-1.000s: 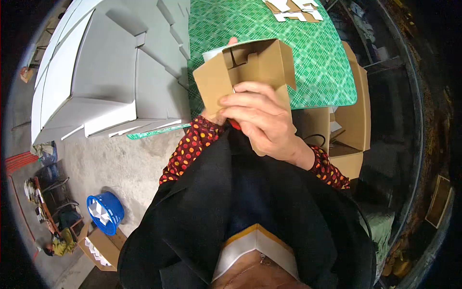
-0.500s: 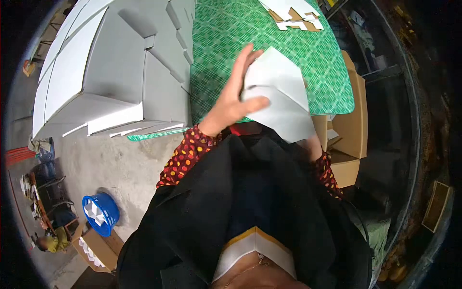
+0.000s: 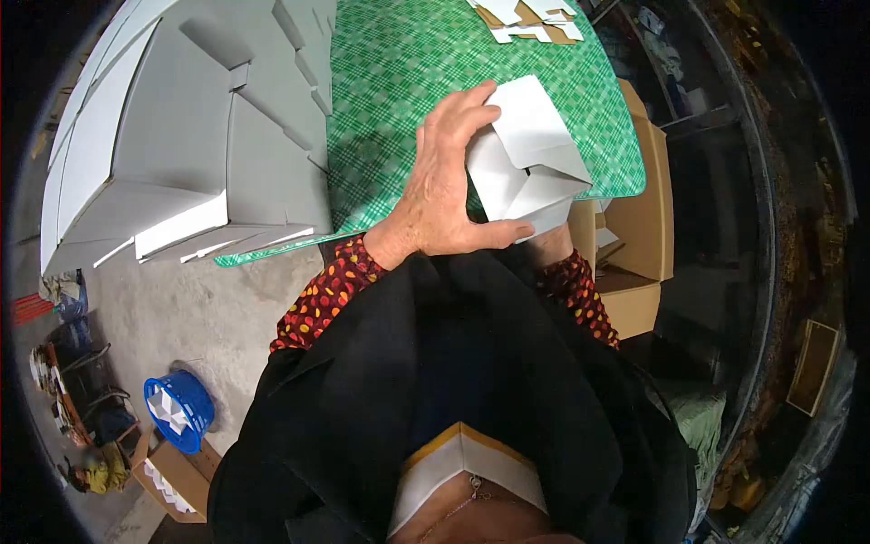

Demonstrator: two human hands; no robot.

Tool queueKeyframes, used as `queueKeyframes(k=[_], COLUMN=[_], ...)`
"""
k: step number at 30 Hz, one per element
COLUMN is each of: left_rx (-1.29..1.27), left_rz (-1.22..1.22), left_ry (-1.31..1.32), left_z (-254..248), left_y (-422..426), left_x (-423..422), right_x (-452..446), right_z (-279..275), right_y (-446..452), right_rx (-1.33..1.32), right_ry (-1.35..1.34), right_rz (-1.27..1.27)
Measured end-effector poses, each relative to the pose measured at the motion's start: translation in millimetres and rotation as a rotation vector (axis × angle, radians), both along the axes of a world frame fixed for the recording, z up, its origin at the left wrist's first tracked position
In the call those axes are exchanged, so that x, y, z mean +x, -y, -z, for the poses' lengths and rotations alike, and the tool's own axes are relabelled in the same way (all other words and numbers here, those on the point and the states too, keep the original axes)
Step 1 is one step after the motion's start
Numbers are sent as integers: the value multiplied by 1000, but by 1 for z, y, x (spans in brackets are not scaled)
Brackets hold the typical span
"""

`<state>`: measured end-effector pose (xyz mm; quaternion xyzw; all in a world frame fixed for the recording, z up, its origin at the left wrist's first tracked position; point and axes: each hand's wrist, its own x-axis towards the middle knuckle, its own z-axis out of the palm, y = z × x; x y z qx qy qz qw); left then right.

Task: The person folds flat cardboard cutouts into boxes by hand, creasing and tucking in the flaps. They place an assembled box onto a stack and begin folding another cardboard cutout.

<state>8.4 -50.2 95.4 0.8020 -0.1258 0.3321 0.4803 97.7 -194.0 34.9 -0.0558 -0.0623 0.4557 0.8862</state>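
While large boxes (image 3: pixel 172 118) stand on the counter (image 3: pixel 381 91) at left, my left fingers (image 3: pixel 473 122) grasp a small carton (image 3: pixel 539 154) at the near edge; my right hand (image 3: pixel 554 245) is mostly hidden, its hold I cannot tell.

We clasp a white carton (image 3: pixel 544 136) in our left grip (image 3: pixel 442 181) near the green tabletop (image 3: pixel 390 72), our right grip (image 3: pixel 552 246) mostly hidden.

The carton (image 3: pixel 528 113) is white, the surface (image 3: pixel 390 72) green plaid, the sleeves (image 3: pixel 322 304) dark with red and yellow dots, the basket (image 3: pixel 196 399) blue.
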Motion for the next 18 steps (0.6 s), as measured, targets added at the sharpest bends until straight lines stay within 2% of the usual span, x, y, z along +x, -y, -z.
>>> queueKeyframes(k=[2, 7, 11, 18], left_rx=[-16, 242, 172, 229], left_rz=[-3, -167, -161, -180], left_ry=[11, -46, 134, 114], left_z=[-6, -25, -9, -15], left_y=[2, 7, 5, -4], left_x=[3, 3, 13, 9], right_x=[0, -3, 1, 3], right_z=[-4, -4, 2, 0], right_y=[-5, -5, -2, -2], right_rx=[40, 75, 103, 3], right_ry=[-9, -27, -23, 37], right_rz=[-1, 0, -46, -66])
